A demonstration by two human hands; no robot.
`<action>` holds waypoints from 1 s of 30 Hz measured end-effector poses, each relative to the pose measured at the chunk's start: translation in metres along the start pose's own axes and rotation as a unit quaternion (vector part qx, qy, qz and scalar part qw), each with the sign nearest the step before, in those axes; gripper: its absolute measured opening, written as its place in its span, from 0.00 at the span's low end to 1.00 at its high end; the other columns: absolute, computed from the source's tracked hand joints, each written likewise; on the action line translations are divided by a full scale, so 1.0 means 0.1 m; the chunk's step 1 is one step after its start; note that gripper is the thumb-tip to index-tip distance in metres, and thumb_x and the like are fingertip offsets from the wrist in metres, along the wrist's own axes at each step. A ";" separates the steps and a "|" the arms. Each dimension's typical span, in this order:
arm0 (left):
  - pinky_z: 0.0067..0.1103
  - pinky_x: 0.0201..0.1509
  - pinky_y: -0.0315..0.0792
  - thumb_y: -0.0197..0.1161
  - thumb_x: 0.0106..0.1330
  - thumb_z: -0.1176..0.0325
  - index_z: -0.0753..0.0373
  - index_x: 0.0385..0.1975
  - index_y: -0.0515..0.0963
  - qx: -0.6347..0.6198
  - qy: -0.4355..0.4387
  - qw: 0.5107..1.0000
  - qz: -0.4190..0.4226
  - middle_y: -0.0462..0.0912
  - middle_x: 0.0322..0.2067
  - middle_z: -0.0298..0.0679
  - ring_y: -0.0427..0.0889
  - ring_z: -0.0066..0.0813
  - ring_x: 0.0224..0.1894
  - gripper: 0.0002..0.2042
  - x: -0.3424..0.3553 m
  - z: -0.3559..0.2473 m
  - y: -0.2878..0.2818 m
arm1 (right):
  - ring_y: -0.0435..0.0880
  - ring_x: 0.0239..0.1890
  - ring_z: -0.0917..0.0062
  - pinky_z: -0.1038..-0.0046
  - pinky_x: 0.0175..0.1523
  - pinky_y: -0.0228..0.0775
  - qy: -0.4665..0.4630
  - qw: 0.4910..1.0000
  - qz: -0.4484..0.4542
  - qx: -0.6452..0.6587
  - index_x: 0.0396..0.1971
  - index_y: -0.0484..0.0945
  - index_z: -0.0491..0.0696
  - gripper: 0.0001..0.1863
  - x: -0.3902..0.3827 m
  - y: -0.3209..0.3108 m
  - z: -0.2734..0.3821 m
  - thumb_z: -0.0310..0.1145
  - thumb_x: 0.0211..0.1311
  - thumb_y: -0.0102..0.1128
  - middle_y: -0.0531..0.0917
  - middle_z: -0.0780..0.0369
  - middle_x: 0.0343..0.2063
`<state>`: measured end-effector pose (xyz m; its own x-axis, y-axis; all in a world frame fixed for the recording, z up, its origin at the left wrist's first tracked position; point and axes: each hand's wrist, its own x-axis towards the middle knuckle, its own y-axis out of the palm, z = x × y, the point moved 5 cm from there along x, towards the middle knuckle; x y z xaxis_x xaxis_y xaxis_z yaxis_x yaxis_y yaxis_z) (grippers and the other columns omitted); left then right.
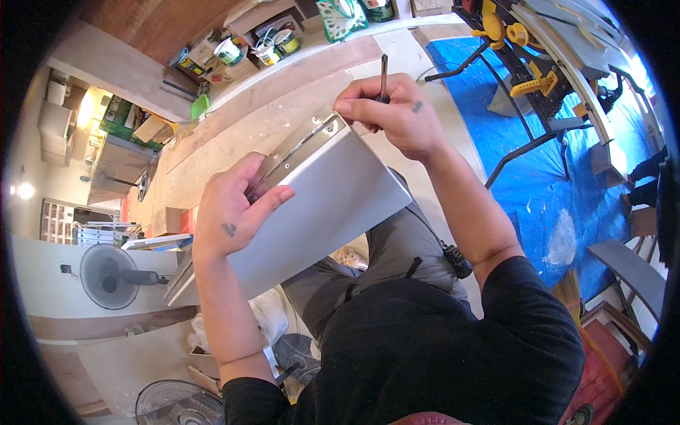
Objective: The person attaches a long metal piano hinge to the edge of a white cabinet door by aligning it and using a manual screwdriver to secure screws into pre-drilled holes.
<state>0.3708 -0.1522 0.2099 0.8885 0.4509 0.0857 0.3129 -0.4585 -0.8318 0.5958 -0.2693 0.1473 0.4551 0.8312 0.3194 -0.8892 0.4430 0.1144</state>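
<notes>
A white panel [319, 202] rests tilted across my lap, its upper edge raised in front of me. Along that edge runs a metal hinge [301, 150] with several screw holes or screw heads. My left hand [237, 205] grips the edge near the hinge's left end, thumb lying on the panel's face and fingers curled behind, partly hidden. At the far right corner, my right hand [397, 117] is closed around a screwdriver [384, 74], whose shaft points up and away from the panel. Its thumb and forefinger are pinched at the corner; whether they hold something small cannot be made out.
Blue sheeting [510, 170] covers the floor at right, under a folding workbench [528, 85] with yellow clamps. Paint tubs [268, 51] line the far side. A standing fan [110, 276] is at left, another fan [177, 404] at lower left. A person's dark-clothed leg [644, 180] shows at far right.
</notes>
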 end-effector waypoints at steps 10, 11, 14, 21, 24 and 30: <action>0.23 0.27 0.66 0.77 0.63 0.58 0.64 0.32 0.73 0.006 0.002 1.000 -0.005 0.73 0.17 0.34 0.69 0.21 0.21 0.20 0.02 0.01 0.00 | 0.69 0.24 0.88 0.81 0.31 0.59 0.041 0.996 0.034 0.076 0.37 0.86 0.42 0.12 0.01 0.02 -0.12 0.37 0.67 0.69 0.77 0.71 0.22; 0.22 0.27 0.65 0.77 0.63 0.57 0.64 0.32 0.73 0.001 -0.001 1.000 -0.006 0.72 0.18 0.34 0.69 0.20 0.21 0.20 0.03 0.02 0.00 | 0.69 0.24 0.88 0.81 0.31 0.59 0.046 0.994 0.044 0.094 0.39 0.86 0.42 0.12 0.02 0.02 -0.16 0.37 0.67 0.69 0.77 0.71 0.22; 0.21 0.27 0.64 0.77 0.63 0.58 0.64 0.30 0.72 -0.011 -0.006 1.000 0.001 0.70 0.19 0.31 0.67 0.18 0.22 0.20 0.09 0.12 0.00 | 0.69 0.24 0.88 0.81 0.30 0.58 0.059 0.987 0.070 0.131 0.43 0.87 0.41 0.14 0.05 0.01 -0.31 0.37 0.66 0.70 0.78 0.70 0.22; 0.19 0.28 0.59 0.76 0.65 0.59 0.61 0.30 0.70 -0.031 -0.008 0.999 0.023 0.65 0.21 0.26 0.62 0.14 0.25 0.19 0.25 0.20 -0.06 | 0.69 0.24 0.87 0.81 0.30 0.58 0.078 0.991 0.068 0.082 0.45 0.88 0.43 0.15 -0.05 -0.11 -0.55 0.38 0.67 0.69 0.77 0.70 0.23; 0.18 0.28 0.59 0.76 0.66 0.59 0.62 0.31 0.71 -0.007 -0.006 1.000 0.023 0.67 0.21 0.25 0.63 0.14 0.25 0.18 0.34 0.25 -0.06 | 0.70 0.25 0.87 0.81 0.29 0.59 0.091 0.992 0.062 0.067 0.43 0.90 0.45 0.16 -0.10 -0.23 -0.75 0.41 0.65 0.73 0.81 0.71 0.24; 0.16 0.35 0.68 0.74 0.69 0.60 0.67 0.40 0.77 -0.125 -0.033 0.991 0.029 0.79 0.27 0.29 0.73 0.13 0.31 0.17 0.31 0.37 0.05 | 0.65 0.24 0.88 0.82 0.31 0.61 0.173 0.985 0.026 0.010 0.47 0.90 0.47 0.20 -0.42 -0.39 -1.25 0.48 0.75 0.60 0.85 0.70 0.32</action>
<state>0.3878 -0.1122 0.1877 0.8864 0.4630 -0.0014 0.3423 -0.6573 -0.6714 0.6176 -0.2792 0.0114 0.3940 0.9190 -0.0133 -0.9112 0.3924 0.1254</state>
